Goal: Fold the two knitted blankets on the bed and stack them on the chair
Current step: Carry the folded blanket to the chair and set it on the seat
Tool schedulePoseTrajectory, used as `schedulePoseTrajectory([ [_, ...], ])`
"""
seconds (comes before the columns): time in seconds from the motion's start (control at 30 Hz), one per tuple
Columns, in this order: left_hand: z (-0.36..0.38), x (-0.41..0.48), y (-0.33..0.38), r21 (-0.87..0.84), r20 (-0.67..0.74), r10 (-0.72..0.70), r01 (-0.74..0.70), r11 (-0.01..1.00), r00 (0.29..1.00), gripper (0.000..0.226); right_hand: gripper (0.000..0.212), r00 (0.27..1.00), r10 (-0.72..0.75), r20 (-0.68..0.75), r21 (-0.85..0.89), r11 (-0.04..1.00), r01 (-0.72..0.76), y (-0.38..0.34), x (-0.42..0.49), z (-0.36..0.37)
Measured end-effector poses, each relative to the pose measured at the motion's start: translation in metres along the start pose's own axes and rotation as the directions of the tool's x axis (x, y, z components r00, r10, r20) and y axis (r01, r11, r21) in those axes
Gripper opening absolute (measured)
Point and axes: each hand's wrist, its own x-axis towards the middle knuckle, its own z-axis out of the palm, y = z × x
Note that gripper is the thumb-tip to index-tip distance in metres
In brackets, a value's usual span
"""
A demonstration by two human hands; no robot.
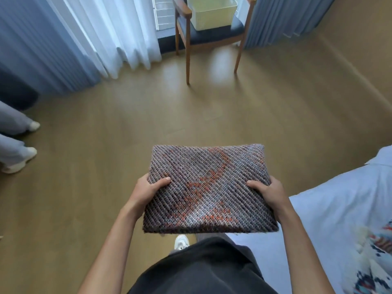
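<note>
So, left grip (148,190) and right grip (270,190) each pinch a side of the folded blanket (209,187), thumbs on top. Yellow basket (212,15) sits on the chair (212,33).

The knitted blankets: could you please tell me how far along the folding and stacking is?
Done: one grey-and-orange blanket is folded into a flat rectangle. In hand: the left hand and right hand grip its sides, facing the chair. Remaining: the chair holds only a yellow basket, no blanket yet, and what looks like the second blanket lies on the bed.
</note>
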Motion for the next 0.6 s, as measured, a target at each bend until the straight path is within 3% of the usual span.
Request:
schedulePoseTrajectory([
  [0.3,0.057,0.154,0.130,0.055,0.009,0.022,-0.023,0.998,1.000,0.040,0.037,1.000,0.005,0.005,0.070,0.998,-0.006,-0.102,0.169,-0.013],
  [0.6,0.121,0.280,0.259,0.076,0.003,0.031,-0.031,0.997,1.000,0.042,0.021,1.000,0.000,-0.027,0.076,0.997,0.002,-0.219,0.311,-0.041],
])
